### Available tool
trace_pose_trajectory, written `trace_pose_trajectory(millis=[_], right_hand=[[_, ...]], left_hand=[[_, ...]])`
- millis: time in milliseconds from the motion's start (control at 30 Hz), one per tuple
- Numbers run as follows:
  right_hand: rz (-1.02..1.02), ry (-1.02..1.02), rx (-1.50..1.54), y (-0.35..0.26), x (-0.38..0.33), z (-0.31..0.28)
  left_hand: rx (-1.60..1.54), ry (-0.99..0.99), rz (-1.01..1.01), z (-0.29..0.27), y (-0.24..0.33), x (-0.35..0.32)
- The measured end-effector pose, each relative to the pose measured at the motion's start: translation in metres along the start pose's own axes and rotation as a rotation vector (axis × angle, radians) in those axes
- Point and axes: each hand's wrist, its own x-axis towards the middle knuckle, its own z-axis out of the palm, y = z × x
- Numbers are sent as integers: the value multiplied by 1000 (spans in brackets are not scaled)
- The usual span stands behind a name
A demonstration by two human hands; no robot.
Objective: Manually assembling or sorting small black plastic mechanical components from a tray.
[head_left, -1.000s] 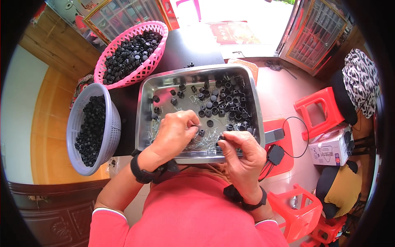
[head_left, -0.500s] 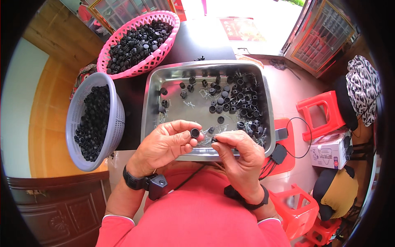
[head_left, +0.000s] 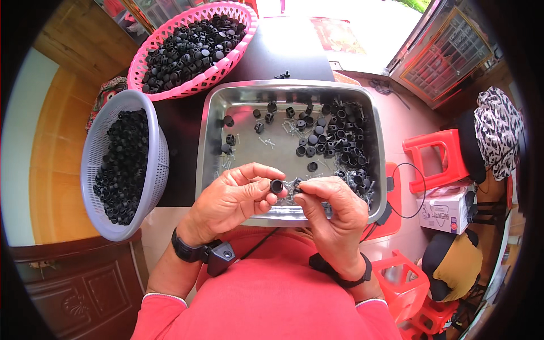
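My left hand (head_left: pixel 235 195) pinches a round black plastic cap (head_left: pixel 276 186), its hollow side facing up toward me. Just to the right, my right hand (head_left: pixel 335 207) grips a smaller black plastic piece (head_left: pixel 297 184) between thumb and forefinger. The two parts are close together but apart. Both hands are over the near edge of a shallow steel tray (head_left: pixel 207 130). Inside the tray lie many loose black caps (head_left: pixel 340 130), heaped mostly on the right, and scattered small screws (head_left: pixel 267 141). Some of the screws are hidden behind my hands.
Left of the tray stands a pale lavender basket (head_left: pixel 90 164) full of small black parts. Beyond it, a pink basket (head_left: pixel 195 85) holds more black caps. Red plastic stools (head_left: pixel 435 161), a white carton (head_left: pixel 442 212) and a cable (head_left: pixel 424 187) are on the right.
My right hand has turned the small black piece more upright, so more of it shows. The left hand keeps its hold on the cap. The whole view has shifted slightly.
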Motion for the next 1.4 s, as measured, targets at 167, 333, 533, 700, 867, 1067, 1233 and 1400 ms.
trace_pose_trajectory(millis=[167,333,533,700,867,1067,1233,1400], right_hand=[[5,-5,9,0,3,4],[6,-35,-9,0,6,6],[15,-57,-49,0,8,9],[7,-81,-94,0,9,10],[29,-87,-91,0,8,10],[25,-96,-89,1,8,11],[30,-97,-89,1,8,11],[51,-108,-82,1,7,9]], left_hand=[[-36,11,-32,0,1,0],[-65,9,-39,-4,1,2],[-39,52,-33,-2,-1,3],[-4,40,-19,0,-2,2],[5,46,-18,0,-2,1],[0,33,-10,1,-2,2],[19,45,0,0,-4,2],[88,78,14,5,-3,1]])
